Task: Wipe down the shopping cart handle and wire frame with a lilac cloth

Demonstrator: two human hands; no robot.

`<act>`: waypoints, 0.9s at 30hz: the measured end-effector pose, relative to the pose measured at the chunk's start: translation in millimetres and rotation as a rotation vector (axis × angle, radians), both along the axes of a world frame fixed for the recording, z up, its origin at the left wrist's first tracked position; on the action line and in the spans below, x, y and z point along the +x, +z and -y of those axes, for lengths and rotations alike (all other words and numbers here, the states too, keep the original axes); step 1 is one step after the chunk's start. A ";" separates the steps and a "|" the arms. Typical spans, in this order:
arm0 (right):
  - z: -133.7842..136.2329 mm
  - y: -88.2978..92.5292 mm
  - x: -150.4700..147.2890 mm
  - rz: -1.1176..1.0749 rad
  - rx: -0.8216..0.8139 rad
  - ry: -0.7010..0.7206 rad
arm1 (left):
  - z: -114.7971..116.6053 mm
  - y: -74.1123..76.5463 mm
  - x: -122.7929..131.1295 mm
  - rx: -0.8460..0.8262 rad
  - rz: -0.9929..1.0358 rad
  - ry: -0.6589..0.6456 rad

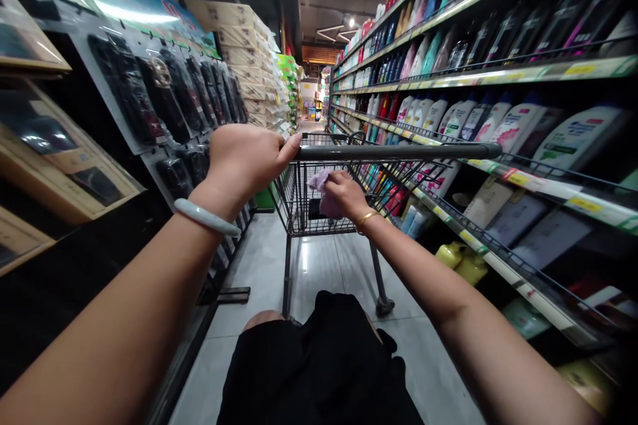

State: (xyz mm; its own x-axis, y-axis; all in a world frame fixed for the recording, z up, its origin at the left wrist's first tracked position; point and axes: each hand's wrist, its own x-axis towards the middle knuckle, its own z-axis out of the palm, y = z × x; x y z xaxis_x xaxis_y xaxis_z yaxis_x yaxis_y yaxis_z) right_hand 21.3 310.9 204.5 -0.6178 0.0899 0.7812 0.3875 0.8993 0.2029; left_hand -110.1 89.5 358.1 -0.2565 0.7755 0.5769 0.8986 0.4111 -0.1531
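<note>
Bare and closest to where I'm standing, the left forearm [129, 292] is slanting up past a pale bangle [206, 217] to the left hand [246, 159], which is gripping the left end of a dark handle bar [399, 151]. The bar's long axis is running crosswise, off to that hand's right. The right hand [345, 194], a gold bracelet [366, 218] circling its wrist, is pinching a crumpled purple cloth [329, 207]. That cloth is hanging below the bar, lower than the left hand and to its right; bunched up, it is showing no clear long axis. The right hand is plainly the nearer one, its fingers being on it. Behind the cloth, the wire shopping cart [309, 234] is standing; whether cloth and mesh are touching, I cannot tell. Farther out, shampoo bottles [521, 123] are lining the right-hand shelves, and stacked boxes [249, 66] are rising on the left.
</note>
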 end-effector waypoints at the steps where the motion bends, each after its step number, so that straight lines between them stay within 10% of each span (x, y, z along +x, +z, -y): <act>1: -2.1 1.1 3.9 -0.033 0.006 -0.005 | -0.2 -0.2 0.0 0.003 0.005 -0.002; 27: -17.0 25.7 54.5 -0.143 0.001 -0.099 | 25.0 5.3 -4.9 -0.011 -0.058 0.033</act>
